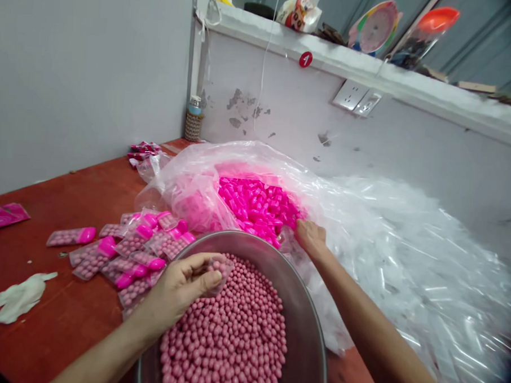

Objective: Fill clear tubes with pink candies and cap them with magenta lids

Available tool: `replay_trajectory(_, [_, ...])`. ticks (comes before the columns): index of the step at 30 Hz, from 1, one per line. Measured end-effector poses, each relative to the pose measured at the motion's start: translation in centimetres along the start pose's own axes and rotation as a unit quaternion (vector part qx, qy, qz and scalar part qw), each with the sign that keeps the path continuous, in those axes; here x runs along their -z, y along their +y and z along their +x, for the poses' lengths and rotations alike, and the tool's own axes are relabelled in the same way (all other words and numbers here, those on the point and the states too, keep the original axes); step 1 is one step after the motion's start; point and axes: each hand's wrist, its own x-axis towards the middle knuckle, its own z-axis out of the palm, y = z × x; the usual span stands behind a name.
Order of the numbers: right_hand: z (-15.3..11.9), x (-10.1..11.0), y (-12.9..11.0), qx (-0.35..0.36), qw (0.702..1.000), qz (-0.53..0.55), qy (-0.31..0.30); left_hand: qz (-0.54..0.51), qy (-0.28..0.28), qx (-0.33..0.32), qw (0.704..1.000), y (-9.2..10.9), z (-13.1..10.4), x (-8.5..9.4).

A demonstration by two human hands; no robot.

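Note:
My left hand point(192, 279) holds a small clear container point(218, 274) with pink beads in it, above a metal bowl point(303, 306). Many round pink beads point(232, 331) lie in the bowl. Behind the bowl, bright pink caps point(259, 206) lie in an open clear plastic bag point(188, 177). At the right edge of the caps is my right hand point(310, 233), its fingers bent and their tips hidden, so what it holds cannot be made out. Left of the bowl, several filled containers with pink caps point(136, 248) are piled on the red table point(90, 190).
A large heap of clear empty containers point(404, 266) spreads over the right side. A white scrap point(20, 298) and a pink packet point(4, 217) lie at the left. A bottle in a woven holder point(193, 121) stands at the back corner, below a shelf point(329, 56).

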Motion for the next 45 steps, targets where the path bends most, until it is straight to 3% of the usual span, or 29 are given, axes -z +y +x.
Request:
replay_trajectory(4, [-3.0, 2.7, 0.1, 0.029, 0.996, 0.080, -0.011, 0.100, -0.005, -0.066, 0.993, -0.2, -0.1, 0.0])
replay_trajectory(6, [-5.1, 3.7, -0.8, 0.067, 0.981, 0.177, -0.034, 0.158, 0.000, -0.101, 0.982, -0.1, -0.3, -0.1])
replay_trajectory(8, [-7.5, 4.3, -2.6, 0.111, 0.926, 0.350, -0.083, 0.202, 0.006, -0.133, 0.970, 0.2, -0.6, -0.3])
replay_trajectory(10, [-9.8, 4.7, -4.8, 0.147, 0.836, 0.511, -0.135, 0.231, 0.015, -0.162, 0.959, 0.3, -0.9, -0.5])
replay_trajectory(11, [-10.9, 4.8, -5.9, 0.164, 0.802, 0.554, -0.151, 0.242, 0.021, -0.174, 0.954, 0.4, -1.0, -0.5])
replay_trajectory(12, [-12.0, 5.0, -7.0, 0.185, 0.789, 0.564, -0.157, 0.253, 0.028, -0.185, 0.949, 0.4, -1.1, -0.6])
replay_trajectory(14, [-13.6, 5.2, -9.0, 0.240, 0.797, 0.537, -0.139, 0.272, 0.036, -0.205, 0.939, 0.3, -1.3, -0.7])
replay_trajectory(16, [-14.8, 5.4, -10.3, 0.303, 0.823, 0.470, -0.098, 0.279, 0.030, -0.225, 0.933, 0.3, -1.4, -0.7])
replay_trajectory(21, [-15.7, 5.3, -11.3, 0.396, 0.860, 0.319, -0.032, 0.285, 0.025, -0.243, 0.927, 0.1, -1.6, -0.6])
replay_trajectory(27, [-16.5, 5.2, -11.2, 0.464, 0.859, 0.217, 0.020, 0.340, 0.014, -0.257, 0.904, -0.4, -1.8, -0.6])
replay_trajectory(33, [-15.8, 3.9, -11.0, 0.522, 0.832, 0.181, 0.044, 0.458, 0.028, -0.284, 0.842, -1.1, -1.5, -0.4])
replay_trajectory(36, [-15.0, 4.3, -10.8, 0.525, 0.828, 0.194, 0.027, 0.451, 0.035, -0.267, 0.851, -0.9, -1.1, -0.3])
replay_trajectory(39, [-14.7, 6.2, -11.2, 0.546, 0.829, 0.120, 0.025, 0.425, -0.008, -0.237, 0.873, -0.6, -0.8, -0.4])
replay_trajectory(42, [-14.7, 8.3, -12.0, 0.592, 0.805, 0.033, 0.006, 0.371, -0.051, -0.230, 0.898, -0.4, -0.7, -0.6])
replay_trajectory(45, [-14.5, 8.9, -12.2, 0.600, 0.800, -0.005, 0.024, 0.313, -0.042, -0.209, 0.925, -0.5, -0.6, -0.4])
